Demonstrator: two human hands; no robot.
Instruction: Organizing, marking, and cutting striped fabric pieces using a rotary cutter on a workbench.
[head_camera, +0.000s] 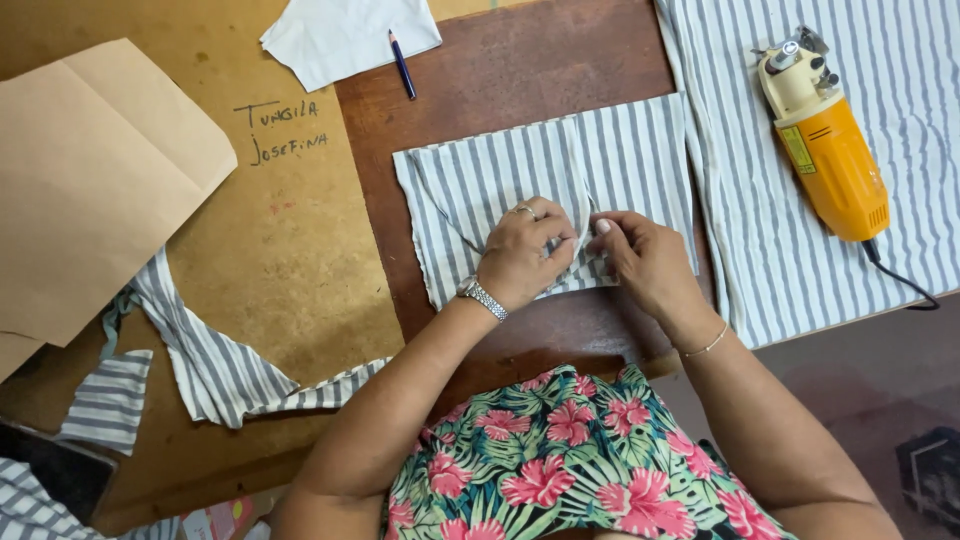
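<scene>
Both hands, left (522, 252) and right (640, 255), pinch a fold at the near edge of the striped cloth (500, 170), which lies crosswise on the counter (500, 70) just ahead, fingers closed on it

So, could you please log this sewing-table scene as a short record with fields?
left hand: left hand pinching a fold of the striped fabric piece
right hand: right hand pinching the same fold
table: wooden table
right of hands: yellow electric cutter lying on striped cloth
far edge: blue pencil beside white paper
left: brown paper, striped scraps
</scene>
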